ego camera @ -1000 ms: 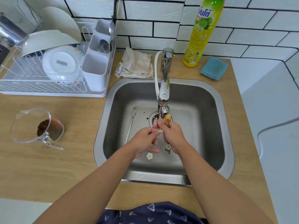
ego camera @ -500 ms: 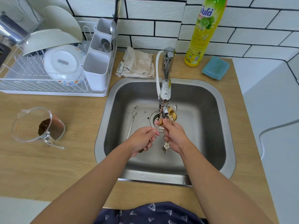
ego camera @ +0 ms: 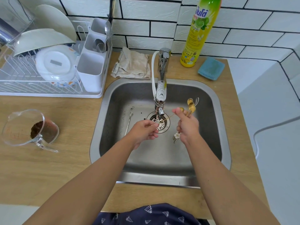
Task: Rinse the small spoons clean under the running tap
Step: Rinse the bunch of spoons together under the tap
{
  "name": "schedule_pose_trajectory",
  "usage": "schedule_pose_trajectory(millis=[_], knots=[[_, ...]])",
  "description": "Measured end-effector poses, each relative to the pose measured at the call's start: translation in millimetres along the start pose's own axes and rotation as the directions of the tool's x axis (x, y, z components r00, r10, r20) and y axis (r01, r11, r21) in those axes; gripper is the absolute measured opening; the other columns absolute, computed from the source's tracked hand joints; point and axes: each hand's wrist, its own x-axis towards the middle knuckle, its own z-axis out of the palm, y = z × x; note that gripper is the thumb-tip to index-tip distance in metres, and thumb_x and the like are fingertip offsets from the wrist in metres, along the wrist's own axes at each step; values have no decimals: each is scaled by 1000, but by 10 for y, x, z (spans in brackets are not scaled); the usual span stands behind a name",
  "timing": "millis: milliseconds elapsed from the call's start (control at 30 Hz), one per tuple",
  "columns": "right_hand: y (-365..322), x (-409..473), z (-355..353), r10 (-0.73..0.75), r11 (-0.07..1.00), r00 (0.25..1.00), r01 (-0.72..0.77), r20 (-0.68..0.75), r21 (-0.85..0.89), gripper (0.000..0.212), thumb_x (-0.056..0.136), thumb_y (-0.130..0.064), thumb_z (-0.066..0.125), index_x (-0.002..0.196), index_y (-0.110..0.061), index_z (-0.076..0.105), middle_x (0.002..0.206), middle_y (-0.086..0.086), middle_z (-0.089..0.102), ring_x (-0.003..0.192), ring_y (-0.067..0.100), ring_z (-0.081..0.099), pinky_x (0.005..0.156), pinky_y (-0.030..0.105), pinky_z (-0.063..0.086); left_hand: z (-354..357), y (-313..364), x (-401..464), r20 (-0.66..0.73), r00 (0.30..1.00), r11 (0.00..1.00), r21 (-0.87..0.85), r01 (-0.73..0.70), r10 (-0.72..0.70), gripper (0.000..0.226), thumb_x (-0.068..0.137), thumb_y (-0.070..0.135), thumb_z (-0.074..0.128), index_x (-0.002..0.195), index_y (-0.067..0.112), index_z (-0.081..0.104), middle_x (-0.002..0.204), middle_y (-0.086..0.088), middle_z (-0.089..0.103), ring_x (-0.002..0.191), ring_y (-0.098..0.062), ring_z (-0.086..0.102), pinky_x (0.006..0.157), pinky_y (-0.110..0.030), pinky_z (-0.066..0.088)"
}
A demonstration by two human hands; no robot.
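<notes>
While the right hand (ego camera: 188,125) gripped a bunch of small gold spoons (ego camera: 191,108) to the right of the tap (ego camera: 160,95), bowls up and a flower-ended handle (ego camera: 177,135) poking out below the palm, its thumb and forefinger also pinched the bowl end of a single gold spoon (ego camera: 168,117). That spoon ran slantwise across to the left hand (ego camera: 144,130), whose fingers pinched its other end just under the tap's nozzle, above the drain (ego camera: 162,125). A silver spoon (ego camera: 128,123) lay apart on the floor of the sink (ego camera: 215,101), left of the drain, near some dark specks. On the wooden counter (ego camera: 65,159) a glass measuring jug (ego camera: 24,129) with brown grounds stood left of the sink. Behind it sat a white dish rack (ego camera: 48,93) with plates and a cutlery holder. A folded cloth (ego camera: 133,65), a yellow soap bottle (ego camera: 199,33) and a blue sponge (ego camera: 211,69) lay along the tiled wall.
</notes>
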Motion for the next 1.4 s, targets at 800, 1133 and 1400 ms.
schedule_pose_trajectory(millis=[800,1133,1400], knots=[[62,-78,-188,-15,1000,1000,15,-16,-19,16,92,-31,76,81,-20,75,81,-1,76,40,5,27,39,22,24,168,157,-15,35,998,891,-452,53,-42,21,99,9,46,113,-2,58,71,-6,64,66,-21,70,64,-27,58],[95,-87,-12,-5,999,997,8,-71,36,11,94,-29,74,88,-21,68,88,2,79,39,6,24,36,21,23,74,-6,-18,-218,975,998,68,-20,34,8,92,16,69,93,9,67,85,-9,73,59,-8,58,60,-21,48],[481,-421,233,235,962,946,-194,224,-190,23,82,-17,84,102,-11,74,66,-2,69,38,4,39,35,18,28,-39,2,-298,-6,988,973,-176,153,-156,5,97,2,59,96,0,63,77,-12,75,67,-15,74,63,-21,60]])
